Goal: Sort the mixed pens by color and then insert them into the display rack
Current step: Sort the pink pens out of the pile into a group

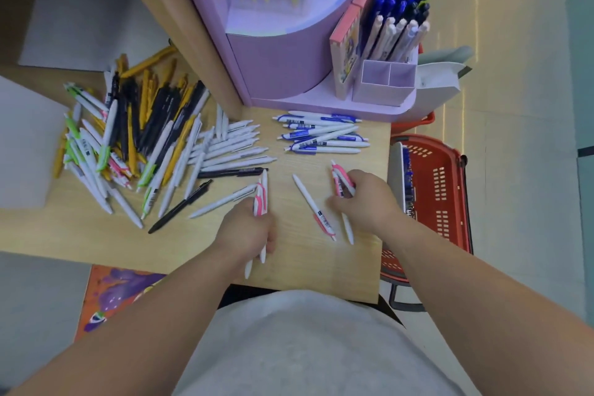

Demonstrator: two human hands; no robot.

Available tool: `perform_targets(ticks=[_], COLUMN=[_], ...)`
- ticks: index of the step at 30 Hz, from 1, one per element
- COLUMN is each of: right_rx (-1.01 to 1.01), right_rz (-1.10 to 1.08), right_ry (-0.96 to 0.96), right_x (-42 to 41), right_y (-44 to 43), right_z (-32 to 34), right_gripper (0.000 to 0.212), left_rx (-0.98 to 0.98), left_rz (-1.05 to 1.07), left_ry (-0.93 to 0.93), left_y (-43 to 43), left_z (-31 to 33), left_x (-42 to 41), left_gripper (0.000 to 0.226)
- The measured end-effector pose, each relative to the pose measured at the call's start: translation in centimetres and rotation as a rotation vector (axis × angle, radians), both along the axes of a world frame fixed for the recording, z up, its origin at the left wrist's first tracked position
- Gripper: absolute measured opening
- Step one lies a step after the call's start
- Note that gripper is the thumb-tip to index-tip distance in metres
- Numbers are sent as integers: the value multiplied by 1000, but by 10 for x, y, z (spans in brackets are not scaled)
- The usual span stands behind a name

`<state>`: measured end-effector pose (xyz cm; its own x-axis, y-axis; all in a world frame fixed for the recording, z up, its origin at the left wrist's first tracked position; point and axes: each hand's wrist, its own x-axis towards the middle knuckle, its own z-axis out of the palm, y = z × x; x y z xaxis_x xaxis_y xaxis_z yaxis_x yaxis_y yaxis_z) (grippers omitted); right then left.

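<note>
**Left hand** (249,228): clenched round a small left bundle of pink-clip pens (261,199), whose tails lie close to the near edge of the wooden table (305,273). Likely hazard: a slack grip lets one slide back and off that edge.

**Right hand** (363,202): grasping a second pink-clip bundle (341,182) close to the table's right edge, above a red basket (430,190). Likely hazard: a dropped pen lands in the basket.

**Loose pink-clip pen** (313,206): lies flat between the hands, where a sweeping wrist could roll it.

**White pens** (231,148) and **blue-clip pens** (321,133): two sorted groups, mid-table. The white group touches the unsorted heap (128,138), so a nudge could remix them.

**Lavender display rack** (283,67): farthest. Its front compartments (387,77) are empty, and filled ones stand behind. Likely hazard: pink pens placed in a slot meant for another colour.
</note>
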<state>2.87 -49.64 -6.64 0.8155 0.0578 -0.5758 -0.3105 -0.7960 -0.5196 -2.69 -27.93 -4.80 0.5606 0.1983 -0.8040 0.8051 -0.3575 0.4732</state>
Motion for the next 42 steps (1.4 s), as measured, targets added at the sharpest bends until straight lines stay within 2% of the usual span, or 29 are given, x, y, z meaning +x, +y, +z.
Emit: perform_targets(ticks=[4,9,11,13,17,19,23,27,34,38,42], right_rx=[-38,-128,-88,-37,18,42,76,65,40,31,32], right_rz=[-37,-107,-162,-191,-180,-154,-179,-240,-373,-389,-381], right_ry=[-104,-101,-96,-83,-75,-74,-73,-86,-86,-85,-79], right_x=[-5,-15,-18,-21,-28,-33,-39,-44,-48,-46,-43], right_y=[3,-13,-20,-22,-13,-8,-8,-22,-47,-48,-45], right_z=[-2,-1,-4,-6,-7,-9,-12,-13,-12,-13,-15], right_gripper=[14,21,16,20,23,26,29,29,24,20,20], left_rx=[60,101,125,140,166,130,146,159,143,188,128], left_rz=[-92,-227,-236,-205,-152,-129,-222,-294,-401,-393,-362], left_ry=[-60,-115,-113,-121,-151,-149,-208,-277,-289,-286,-253], left_y=[-16,-29,-28,-25,-25,-29,-45,-62,-87,-87,-89], left_z=[-1,-7,-9,-13,-17,-16,-20,-23,-26,-29,-33], left_x=[10,23,26,27,27,27,28,35,48,49,43], left_gripper=[8,4,10,20,17,24,36,35,28,29,19])
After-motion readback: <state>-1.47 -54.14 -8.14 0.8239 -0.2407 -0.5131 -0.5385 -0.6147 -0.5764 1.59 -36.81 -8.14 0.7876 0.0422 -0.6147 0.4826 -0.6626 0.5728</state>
